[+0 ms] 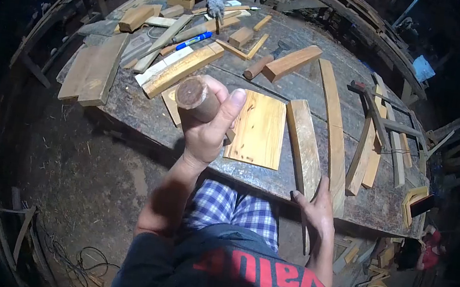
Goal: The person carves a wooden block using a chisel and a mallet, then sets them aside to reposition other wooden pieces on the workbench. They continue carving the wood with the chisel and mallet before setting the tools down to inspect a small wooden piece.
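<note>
My left hand (209, 127) is raised over the near table edge, its fingers wrapped round a thick round wooden piece (192, 93) whose flat end faces up. Behind that hand a flat, pale yellow board (260, 130) lies on the table. My right hand (319, 208) is at the front edge, with thumb and fingers on either side of the near end of a long pale wooden beam (305, 143). A thin dark strip (306, 240) shows below this hand; whether it belongs to the beam I cannot tell.
A long curved plank (332, 118) and a wooden frame (383, 118) lie to the right. Farther back are a reddish block (292, 62), a blue marker (194, 41) and several offcuts. Wide boards (98, 69) sit at the left edge, and cables (85, 266) lie on the floor.
</note>
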### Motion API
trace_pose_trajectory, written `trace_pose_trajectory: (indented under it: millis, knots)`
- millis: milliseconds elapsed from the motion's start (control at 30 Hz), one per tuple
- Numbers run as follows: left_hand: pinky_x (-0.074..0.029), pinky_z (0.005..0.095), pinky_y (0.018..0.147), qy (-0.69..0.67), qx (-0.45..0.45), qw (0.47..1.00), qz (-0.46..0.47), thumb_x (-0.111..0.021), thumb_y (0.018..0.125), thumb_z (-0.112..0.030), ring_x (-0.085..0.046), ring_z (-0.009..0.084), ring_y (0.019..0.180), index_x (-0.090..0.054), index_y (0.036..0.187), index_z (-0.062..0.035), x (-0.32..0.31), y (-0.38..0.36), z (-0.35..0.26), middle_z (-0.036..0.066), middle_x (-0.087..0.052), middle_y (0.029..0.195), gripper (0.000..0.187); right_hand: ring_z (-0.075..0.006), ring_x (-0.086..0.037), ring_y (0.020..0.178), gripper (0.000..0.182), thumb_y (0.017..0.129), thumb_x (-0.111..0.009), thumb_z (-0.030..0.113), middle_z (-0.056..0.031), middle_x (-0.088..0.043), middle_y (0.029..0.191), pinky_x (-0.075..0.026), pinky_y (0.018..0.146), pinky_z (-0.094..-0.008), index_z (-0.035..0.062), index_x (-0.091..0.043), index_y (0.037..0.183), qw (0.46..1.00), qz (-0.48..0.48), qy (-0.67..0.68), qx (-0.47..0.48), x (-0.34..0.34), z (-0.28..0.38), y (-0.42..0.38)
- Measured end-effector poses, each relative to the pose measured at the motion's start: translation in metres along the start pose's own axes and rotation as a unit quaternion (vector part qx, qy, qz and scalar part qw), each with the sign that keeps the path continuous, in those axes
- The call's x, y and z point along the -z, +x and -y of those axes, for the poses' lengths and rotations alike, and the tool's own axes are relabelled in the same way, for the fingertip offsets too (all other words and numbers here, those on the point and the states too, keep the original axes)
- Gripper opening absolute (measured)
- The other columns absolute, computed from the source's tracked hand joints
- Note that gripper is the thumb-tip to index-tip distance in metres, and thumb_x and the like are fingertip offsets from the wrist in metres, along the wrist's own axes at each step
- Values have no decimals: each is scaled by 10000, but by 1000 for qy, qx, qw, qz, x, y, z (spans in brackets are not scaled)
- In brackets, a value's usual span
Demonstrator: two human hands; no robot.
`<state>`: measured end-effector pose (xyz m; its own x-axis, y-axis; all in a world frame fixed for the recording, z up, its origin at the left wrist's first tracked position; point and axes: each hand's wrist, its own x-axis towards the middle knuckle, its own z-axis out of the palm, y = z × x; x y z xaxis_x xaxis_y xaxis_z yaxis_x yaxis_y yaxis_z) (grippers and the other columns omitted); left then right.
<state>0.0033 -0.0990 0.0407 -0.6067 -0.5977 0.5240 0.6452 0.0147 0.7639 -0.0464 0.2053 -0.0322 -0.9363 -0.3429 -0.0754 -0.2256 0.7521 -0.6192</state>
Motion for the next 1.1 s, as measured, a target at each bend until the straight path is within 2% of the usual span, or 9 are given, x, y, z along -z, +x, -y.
trace_pose_trajectory:
  millis: [33, 200, 400, 500, 700, 767, 900, 967, 1100]
  knots:
    - [-397, 235, 529, -6, 22, 1000, -5, -690, 926, -64, -495, 65, 563, -508, 819, -90, 0, -2, 0, -21, -507, 678, 213, -450, -628, 1114, 700, 779, -788, 241, -322, -632, 1147, -485, 950, -479, -31, -401, 1295, 1000, 2, -12, -8, 0, 1, 0]
    - [-403, 226, 545, -4, 4, 1000, -2, -687, 929, -62, -507, 57, 583, -508, 822, -89, 6, -7, 7, -19, -521, 692, 210, -459, -643, 1077, 700, 774, -786, 231, -318, -644, 1120, -490, 935, -484, -35, -398, 1293, 1000, -12, -26, 2, -3, -1, 0]
    - [-398, 222, 539, 4, -2, 999, -50, -689, 929, -54, -504, 57, 573, -508, 832, -91, 1, -10, 5, -26, -515, 687, 208, -466, -635, 1086, 666, 778, -776, 228, -330, -637, 1117, -482, 935, -488, -37, -411, 1268, 999, -27, -17, -3, -5, 4, -1]
    - [-396, 215, 525, -31, 29, 996, -74, -694, 930, -64, -504, 54, 554, -512, 828, -92, -2, -12, 1, -31, -515, 668, 211, -470, -630, 1088, 664, 778, -777, 232, -331, -635, 1118, -479, 937, -490, -36, -415, 1265, 999, -24, -23, -10, -3, 8, -2]
    - [-403, 214, 493, -42, 4, 994, -101, -700, 926, -61, -505, 48, 527, -523, 823, -91, -2, -11, 7, -36, -518, 657, 207, -486, -622, 1086, 658, 779, -783, 245, -329, -633, 1124, -480, 928, -499, -33, -417, 1250, 999, -26, -30, -14, -4, 9, -2]
    - [-402, 213, 482, -45, 10, 994, -99, -704, 922, -56, -499, 46, 517, -522, 823, -92, -1, -11, 7, -35, -514, 662, 210, -501, -632, 1052, 779, 778, -785, 280, -351, -638, 1111, -505, 892, -516, -33, -390, 1371, 999, -30, -37, 12, -5, 2, -1]
    - [-401, 208, 482, -32, 5, 994, -104, -706, 919, -52, -498, 43, 518, -522, 825, -92, -2, -11, 7, -35, -513, 675, 210, -499, -632, 1054, 792, 776, -786, 274, -347, -640, 1109, -504, 900, -514, -35, -381, 1383, 999, -33, -31, 10, -5, 2, -1]
    - [-403, 209, 481, -23, 8, 995, -97, -705, 917, -44, -497, 41, 518, -523, 828, -90, -2, -11, 7, -36, -512, 687, 208, -491, -611, 1107, 684, 782, -786, 258, -333, -630, 1132, -475, 937, -509, -30, -407, 1273, 999, -44, -25, 20, -6, 4, -2]
    - [-400, 211, 489, -29, 4, 994, -102, -706, 915, -39, -501, 42, 528, -513, 836, -96, -2, -11, 9, -39, -509, 689, 216, -498, -605, 1111, 705, 780, -787, 267, -341, -622, 1144, -476, 944, -505, -35, -404, 1289, 998, -41, -32, 18, -5, 7, -2]
